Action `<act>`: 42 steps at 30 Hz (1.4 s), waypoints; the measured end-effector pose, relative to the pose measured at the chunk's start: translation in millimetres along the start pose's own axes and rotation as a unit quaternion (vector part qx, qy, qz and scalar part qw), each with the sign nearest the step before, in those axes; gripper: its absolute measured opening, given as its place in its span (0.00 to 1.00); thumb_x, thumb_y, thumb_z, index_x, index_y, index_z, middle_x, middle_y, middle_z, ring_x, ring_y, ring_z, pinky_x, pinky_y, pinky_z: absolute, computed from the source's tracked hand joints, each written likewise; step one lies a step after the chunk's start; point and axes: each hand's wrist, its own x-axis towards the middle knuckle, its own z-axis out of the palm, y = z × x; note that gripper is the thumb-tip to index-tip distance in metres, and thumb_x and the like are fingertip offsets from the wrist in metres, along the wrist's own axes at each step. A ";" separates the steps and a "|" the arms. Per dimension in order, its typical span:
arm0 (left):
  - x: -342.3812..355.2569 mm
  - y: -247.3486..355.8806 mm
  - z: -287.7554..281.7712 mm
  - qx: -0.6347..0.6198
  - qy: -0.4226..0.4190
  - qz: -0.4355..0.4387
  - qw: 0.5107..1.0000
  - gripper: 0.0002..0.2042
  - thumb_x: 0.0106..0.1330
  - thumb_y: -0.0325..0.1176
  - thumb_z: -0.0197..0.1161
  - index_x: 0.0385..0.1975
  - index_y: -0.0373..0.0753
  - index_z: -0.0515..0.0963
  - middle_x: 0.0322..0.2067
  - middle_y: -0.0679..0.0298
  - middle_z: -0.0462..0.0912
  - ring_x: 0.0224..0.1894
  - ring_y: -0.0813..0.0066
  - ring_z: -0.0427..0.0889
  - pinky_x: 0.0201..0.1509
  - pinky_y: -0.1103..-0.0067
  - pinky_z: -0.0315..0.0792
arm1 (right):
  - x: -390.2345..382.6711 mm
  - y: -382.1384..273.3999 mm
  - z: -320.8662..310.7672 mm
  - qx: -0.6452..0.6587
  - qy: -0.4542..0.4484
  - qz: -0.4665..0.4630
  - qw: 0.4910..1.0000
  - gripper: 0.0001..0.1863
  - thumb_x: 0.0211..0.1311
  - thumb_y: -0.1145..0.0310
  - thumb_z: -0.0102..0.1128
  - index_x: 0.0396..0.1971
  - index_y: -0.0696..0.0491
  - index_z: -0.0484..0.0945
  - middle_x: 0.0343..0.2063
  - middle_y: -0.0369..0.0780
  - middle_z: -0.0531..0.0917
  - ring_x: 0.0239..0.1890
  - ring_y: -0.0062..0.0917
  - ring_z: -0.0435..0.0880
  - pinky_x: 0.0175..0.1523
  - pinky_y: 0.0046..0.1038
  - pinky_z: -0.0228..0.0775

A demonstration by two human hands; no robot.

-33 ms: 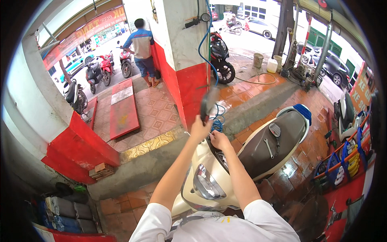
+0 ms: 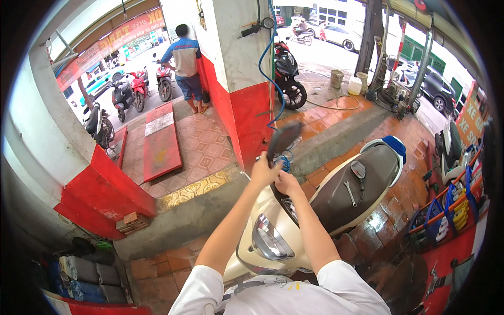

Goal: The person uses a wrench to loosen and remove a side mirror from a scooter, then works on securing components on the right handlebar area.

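Note:
My left hand is closed around the lower part of a dark mirror, whose oval head tilts to the right. My right hand is closed just below it at the handlebar of a cream scooter; what its fingers grip is hidden. On the scooter's brown seat lie another mirror with a stem and an open-end wrench.
A person stands by the red-and-white pillar. A red ramp board lies left, near parked scooters. A blue hose coils behind my hands. A rack stands right, stacked containers lower left.
The mirror in my left hand has swung to the right and now leans over more. My left hand has shifted slightly with it; my right hand stays at the handlebar.

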 end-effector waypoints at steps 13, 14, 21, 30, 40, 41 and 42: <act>14.9 -60.8 -38.0 -0.323 0.081 -0.125 0.935 0.11 0.73 0.36 0.58 0.45 0.35 0.69 0.31 0.59 0.82 0.33 0.72 0.82 0.39 0.73 0.75 | -6.6 -20.6 1.3 -0.001 -0.003 -0.001 1.000 0.16 0.69 0.58 0.52 0.46 0.55 0.77 0.43 0.55 0.83 0.49 0.51 0.81 0.54 0.45 0.72; 23.2 -61.0 -31.3 -0.227 0.065 -0.123 0.964 0.13 0.73 0.36 0.58 0.46 0.34 0.67 0.31 0.56 0.82 0.32 0.68 0.83 0.38 0.72 0.76 | -7.3 -23.5 4.7 0.000 -0.007 -0.005 1.000 0.16 0.69 0.58 0.52 0.46 0.55 0.77 0.43 0.55 0.83 0.50 0.51 0.80 0.55 0.45 0.72; -20.5 7.2 -7.3 -0.048 -0.033 0.064 0.996 0.17 0.52 0.41 0.73 0.32 0.34 0.77 0.27 0.55 0.84 0.28 0.54 0.83 0.36 0.68 0.75 | 6.6 9.3 9.7 -0.039 -0.034 -0.073 0.996 0.18 0.68 0.55 0.49 0.46 0.53 0.78 0.44 0.54 0.84 0.50 0.50 0.82 0.58 0.45 0.71; -49.6 -72.3 -28.5 -0.473 0.189 -0.023 0.861 0.12 0.75 0.40 0.58 0.32 0.39 0.71 0.26 0.66 0.76 0.29 0.74 0.76 0.50 0.70 0.77 | -7.7 -10.1 4.5 0.001 -0.014 0.000 1.000 0.15 0.69 0.60 0.52 0.47 0.52 0.75 0.42 0.55 0.83 0.48 0.52 0.81 0.53 0.46 0.72; 40.2 -32.8 -20.5 -0.200 0.056 -0.187 0.960 0.13 0.62 0.41 0.69 0.31 0.36 0.80 0.21 0.67 0.79 0.23 0.76 0.79 0.25 0.75 0.72 | -3.5 -11.0 9.3 -0.005 -0.018 0.006 1.000 0.13 0.69 0.59 0.50 0.46 0.50 0.73 0.40 0.56 0.83 0.47 0.54 0.81 0.53 0.50 0.71; 39.1 -26.7 -16.8 -0.125 0.037 -0.161 0.978 0.14 0.61 0.41 0.70 0.30 0.35 0.81 0.20 0.66 0.80 0.23 0.76 0.80 0.26 0.74 0.73 | -1.6 -13.5 10.9 -0.004 -0.023 0.010 1.000 0.13 0.69 0.60 0.50 0.46 0.50 0.73 0.40 0.56 0.83 0.47 0.54 0.81 0.53 0.51 0.71; 35.1 -19.5 -12.5 -0.050 0.015 -0.136 0.989 0.15 0.60 0.41 0.70 0.29 0.33 0.82 0.20 0.65 0.81 0.23 0.75 0.81 0.27 0.73 0.74 | -1.2 -12.9 13.5 -0.004 -0.030 0.018 0.999 0.13 0.69 0.60 0.49 0.46 0.50 0.73 0.41 0.56 0.83 0.47 0.54 0.81 0.53 0.51 0.71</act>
